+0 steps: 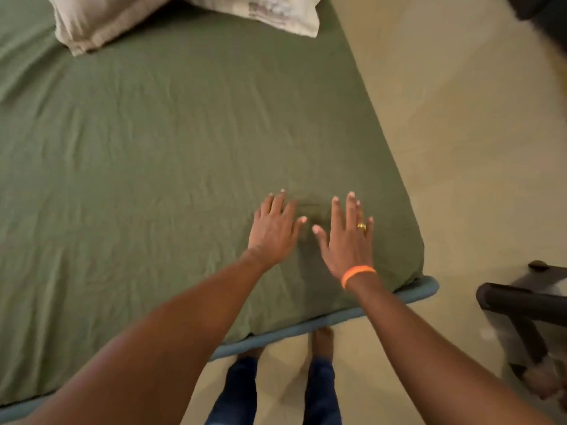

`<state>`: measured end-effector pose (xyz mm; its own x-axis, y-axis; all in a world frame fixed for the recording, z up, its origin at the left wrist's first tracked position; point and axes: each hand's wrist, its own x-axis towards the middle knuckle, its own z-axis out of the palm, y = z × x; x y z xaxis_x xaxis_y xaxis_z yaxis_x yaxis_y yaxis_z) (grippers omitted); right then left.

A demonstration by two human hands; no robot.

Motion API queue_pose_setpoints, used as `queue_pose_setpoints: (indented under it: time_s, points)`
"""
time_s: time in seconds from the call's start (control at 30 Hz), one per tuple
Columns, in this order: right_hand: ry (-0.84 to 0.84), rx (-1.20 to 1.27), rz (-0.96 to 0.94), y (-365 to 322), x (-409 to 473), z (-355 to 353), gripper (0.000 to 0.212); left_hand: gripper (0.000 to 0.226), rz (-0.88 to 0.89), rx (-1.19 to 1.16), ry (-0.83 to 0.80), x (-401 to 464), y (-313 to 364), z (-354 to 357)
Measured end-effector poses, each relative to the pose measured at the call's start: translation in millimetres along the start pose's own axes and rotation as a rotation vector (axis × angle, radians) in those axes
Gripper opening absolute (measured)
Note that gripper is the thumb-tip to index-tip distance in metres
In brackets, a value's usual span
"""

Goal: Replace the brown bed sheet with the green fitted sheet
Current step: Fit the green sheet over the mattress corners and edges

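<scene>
The green fitted sheet (153, 148) covers the whole top of the bed, and everything here is told from it. It has many small creases. At its far end lies a pale pillow (122, 19), resting on the sheet with one corner pointing down toward the middle.

Along the near edge of the sheet a blue mattress edge (306, 325) peeks out under the green — the sheet does not reach all the way down there.

On the near right part of the sheet is the left hand (274, 228). It lies flat, palm down, fingers straight and a little apart, touching the cloth and holding nothing. Just beside it, closer to the sheet's right corner, is the right hand (346, 237). It is flat too, fingers spread, and grips nothing. It has a gold ring (361, 226) on one finger and an orange band (357, 273) round the wrist. A small rumple of sheet sits between the two hands.

Below the sheet's near edge stand the person's legs in dark blue trousers (320, 391), with bare feet on the tan floor (460, 148).

Off to the right of the sheet, well apart from it, is a dark chair (521, 305) — only part of it shows.
</scene>
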<state>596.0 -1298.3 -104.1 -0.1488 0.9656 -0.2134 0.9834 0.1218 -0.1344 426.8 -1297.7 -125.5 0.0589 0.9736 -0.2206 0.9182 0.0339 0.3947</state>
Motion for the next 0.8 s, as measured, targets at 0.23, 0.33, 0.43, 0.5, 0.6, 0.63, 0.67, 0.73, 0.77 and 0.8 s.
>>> queue_pose_setpoints:
  time_s: [0.23,0.33,0.43,0.5,0.6,0.63,0.67,0.73,0.77,0.8]
  points:
    - [-0.057,-0.140,-0.231,53.0,-22.1,56.2,0.075,0.075,-0.152,0.131,0.044,-53.4,26.0,85.1]
    - [-0.074,-0.150,-0.317,77.8,-70.6,61.8,0.071,0.075,-0.212,0.094,0.057,-103.7,59.3,104.9]
    - [-0.087,-0.194,-0.407,108.0,-111.7,72.7,0.069,0.072,-0.271,0.046,0.051,-145.3,96.0,129.8]
    - [-0.107,-0.227,-0.468,122.0,-130.2,74.6,0.064,0.071,-0.297,0.041,-0.004,-163.4,120.7,143.9]
    - [-0.120,-0.224,-0.566,132.6,-147.7,68.5,0.060,0.066,-0.307,0.057,-0.049,-176.2,137.2,146.5]
    - [-0.099,-0.205,-0.604,134.3,-150.2,65.0,0.058,0.064,-0.293,0.059,-0.043,-178.8,136.1,143.2]
    - [-0.066,-0.173,-0.654,134.3,-152.6,61.3,0.053,0.064,-0.264,0.068,-0.036,-184.4,133.1,140.2]
    - [-0.039,-0.093,-0.755,129.1,-154.3,55.2,0.044,0.069,-0.191,0.082,-0.027,-198.0,123.8,138.2]
    - [-0.052,-0.065,-0.799,123.2,-153.9,55.0,0.045,0.074,-0.189,0.085,-0.036,-205.4,117.9,137.6]
    - [-0.064,-0.053,-0.823,116.3,-150.9,56.2,0.048,0.079,-0.213,0.085,-0.051,-210.2,111.1,136.5]
